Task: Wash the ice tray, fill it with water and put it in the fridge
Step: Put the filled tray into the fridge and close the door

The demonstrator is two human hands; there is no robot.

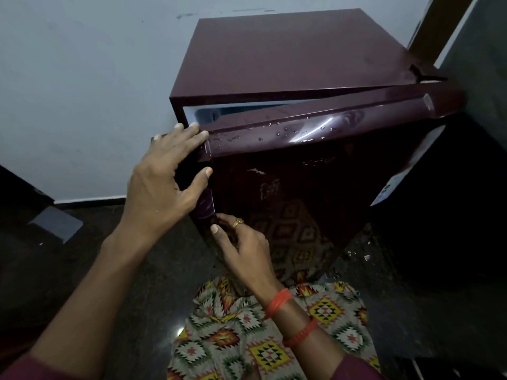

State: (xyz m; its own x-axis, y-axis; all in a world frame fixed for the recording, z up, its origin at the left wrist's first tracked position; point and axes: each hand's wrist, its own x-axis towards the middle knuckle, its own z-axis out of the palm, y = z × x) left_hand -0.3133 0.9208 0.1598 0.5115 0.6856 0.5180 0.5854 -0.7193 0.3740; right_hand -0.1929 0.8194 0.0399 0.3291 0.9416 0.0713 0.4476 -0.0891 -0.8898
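Far left there's only pale wall (82,78) over a dark floor (153,270), nothing task-related to be seen there. Next along, the left hand (162,182) is laid over the top corner of the door (315,187) of the maroon fridge (288,50). The fingers are kept pretty much straight along the top edge and the thumb is pressed near the side edge, so it's flat against the door rather than clenched. A bit lower and further right, the right hand (241,248), with a ring (238,222) on one finger and red bands (277,303) at the wrist, is hooked on the door's free side edge. Its fingers are curled round that edge, as far as can be made out. The door stands ajar, and a pale strip of interior can be seen through the gap (219,111) under the fridge top. Water drops (285,130) are scattered along the door's top lip, so that glossy surface is probably slick. The dry side edge is likely the better spot to be grabbed. The ice tray isn't visible anywhere, and whether it's already inside can't be told. If filled, it should be expected to be light but sloshy, probably slippery when wet, and best carried level by both short ends.
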